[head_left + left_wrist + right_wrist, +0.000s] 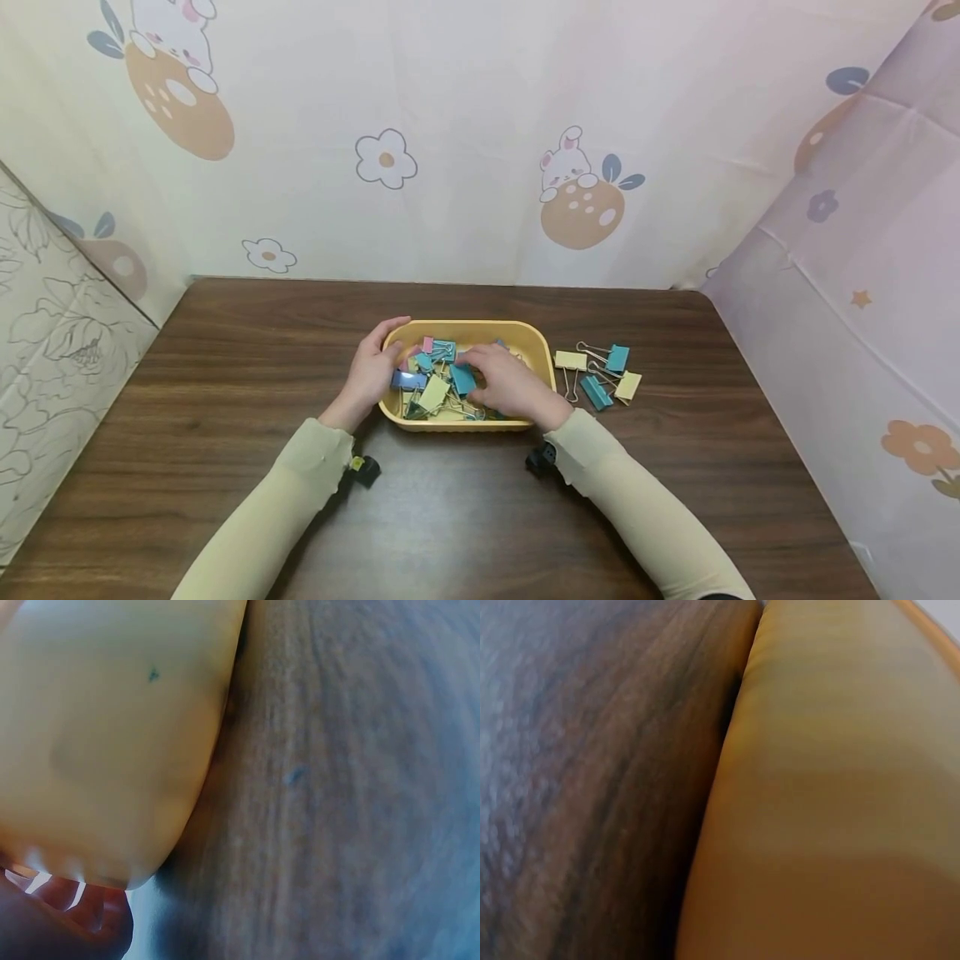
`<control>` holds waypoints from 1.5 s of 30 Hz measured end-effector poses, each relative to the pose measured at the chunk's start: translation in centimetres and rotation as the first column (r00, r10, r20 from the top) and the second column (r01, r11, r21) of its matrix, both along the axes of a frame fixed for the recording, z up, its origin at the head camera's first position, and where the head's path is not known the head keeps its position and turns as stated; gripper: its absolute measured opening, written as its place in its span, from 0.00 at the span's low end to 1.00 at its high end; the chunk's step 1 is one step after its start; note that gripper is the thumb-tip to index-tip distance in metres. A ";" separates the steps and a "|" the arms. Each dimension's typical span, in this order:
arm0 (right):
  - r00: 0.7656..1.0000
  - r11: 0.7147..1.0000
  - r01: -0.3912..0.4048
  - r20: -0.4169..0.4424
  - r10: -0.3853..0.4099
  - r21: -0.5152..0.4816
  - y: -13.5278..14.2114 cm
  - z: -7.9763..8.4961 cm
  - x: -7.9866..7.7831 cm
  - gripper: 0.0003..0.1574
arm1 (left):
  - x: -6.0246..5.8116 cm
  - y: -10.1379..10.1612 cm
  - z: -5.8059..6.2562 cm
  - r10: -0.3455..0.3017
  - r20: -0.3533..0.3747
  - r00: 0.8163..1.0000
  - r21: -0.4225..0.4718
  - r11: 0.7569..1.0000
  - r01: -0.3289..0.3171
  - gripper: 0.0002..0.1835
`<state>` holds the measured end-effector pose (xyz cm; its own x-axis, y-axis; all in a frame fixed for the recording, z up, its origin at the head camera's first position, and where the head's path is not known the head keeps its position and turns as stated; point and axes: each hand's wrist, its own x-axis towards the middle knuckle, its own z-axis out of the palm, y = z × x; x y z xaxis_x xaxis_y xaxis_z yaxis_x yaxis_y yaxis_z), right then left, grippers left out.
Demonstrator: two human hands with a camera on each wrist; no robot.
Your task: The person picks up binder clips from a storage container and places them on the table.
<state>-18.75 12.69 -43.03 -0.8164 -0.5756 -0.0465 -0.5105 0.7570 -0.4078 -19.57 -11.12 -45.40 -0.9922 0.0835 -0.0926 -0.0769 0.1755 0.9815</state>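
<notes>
A yellow plastic basket (457, 426) stands on the table, holding several binder clips in blue, yellow and pink. My left hand (369, 371) grips its left end, thumb over the rim and fingers along the outside. In the left wrist view, fingers of the left hand (82, 919) curl at the basket's end (112, 750). Inside the basket, my right hand (513, 383) reaches among the clips, palm down. Its finger and thumb lie on either side of a blue binder clip (462, 380); I cannot tell whether they pinch it. The right wrist view shows only the basket's side (832, 787) and the table.
Just right of the basket, several loose binder clips lie close together: a yellow clip (571, 361), a blue clip (617, 358), a second blue clip (596, 392) and another yellow clip (627, 386). The brown wooden table (247, 367) meets a patterned curtain (465, 233) at its back edge.
</notes>
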 end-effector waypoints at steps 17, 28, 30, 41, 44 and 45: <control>0.999 0.959 0.033 0.011 -0.031 -0.282 0.6 0.0 -0.1 0.39 | -0.2 0.1 -0.2 0.006 -0.033 0.999 0.002 1.000 -0.006 0.22; 0.978 0.790 0.131 0.210 -0.003 -0.599 1.5 0.6 -0.1 0.37 | -0.2 0.1 -0.3 0.007 -0.023 1.000 0.001 1.000 -0.007 0.22; 0.976 0.753 0.155 0.217 -0.016 -0.640 1.9 1.0 0.0 0.36 | -0.2 0.1 -0.3 0.005 -0.020 1.000 0.012 1.000 -0.004 0.22; 0.964 0.683 0.267 0.180 -0.197 -0.680 6.9 4.3 1.1 0.35 | -0.1 -0.1 -0.3 0.008 -0.014 1.000 -0.002 1.000 -0.008 0.22; 0.952 0.697 0.295 0.143 -0.269 -0.653 8.7 5.0 1.6 0.34 | -0.1 0.0 -0.3 0.009 -0.027 1.000 -0.014 1.000 -0.009 0.22; 0.949 0.703 0.302 0.130 -0.288 -0.645 9.3 5.2 1.8 0.34 | -0.1 0.1 -0.3 0.007 -0.030 1.000 -0.017 1.000 -0.007 0.22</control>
